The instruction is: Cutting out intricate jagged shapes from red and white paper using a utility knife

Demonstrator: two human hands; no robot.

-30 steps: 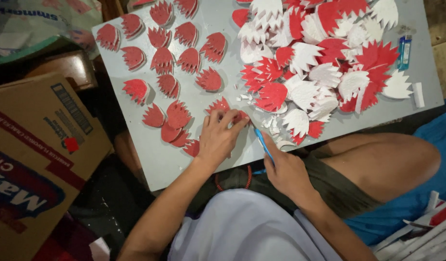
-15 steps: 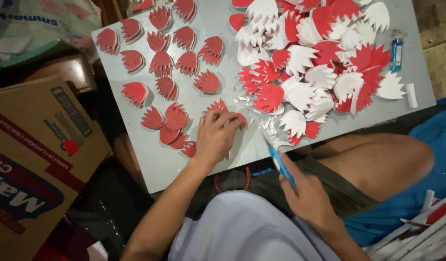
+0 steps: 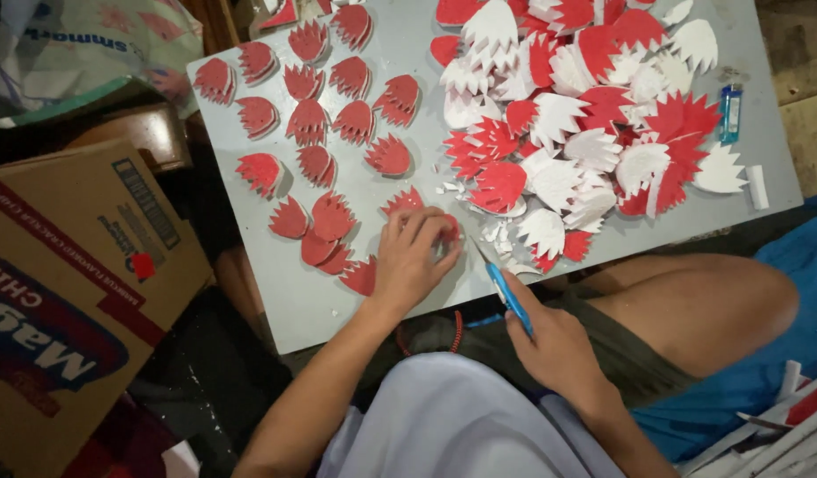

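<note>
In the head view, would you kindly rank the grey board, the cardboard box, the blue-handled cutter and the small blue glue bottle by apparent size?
1. Grey board, largest.
2. Cardboard box, cut off by the frame and nearer the camera, so unsure against the board.
3. Blue-handled cutter in the right hand.
4. Small blue glue bottle, about alike.

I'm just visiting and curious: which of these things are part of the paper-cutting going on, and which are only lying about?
In use:
left hand pressing a red cutout
right hand holding blue scissors
grey board
pile of red and white cutouts
rows of finished red cutouts

Lying about:
cardboard box
blue lighter
plastic bag
</note>
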